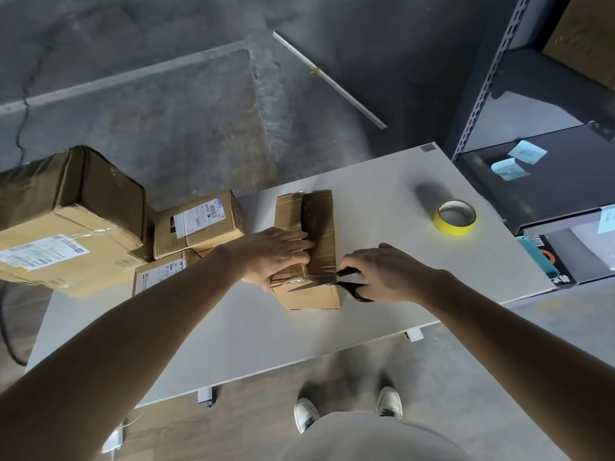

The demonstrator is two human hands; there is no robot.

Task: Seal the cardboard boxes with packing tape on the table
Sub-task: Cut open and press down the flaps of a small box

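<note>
A small cardboard box (317, 224) lies in the middle of the white table (233, 331), with clear tape along its top. My left hand (271, 254) presses flat on the box's near left part. My right hand (382, 272) grips black-handled scissors (327, 280), whose blades point left across the box's near top edge where the tape runs. A yellow-cored roll of packing tape (455, 217) lies flat on the table to the right, apart from both hands.
Left of the table stand a big taped box (63, 227) and two smaller labelled boxes (196, 224) (159, 271). A dark metal shelf unit (532, 161) with items borders the table's right side. A white strip (329, 79) lies on the concrete floor beyond.
</note>
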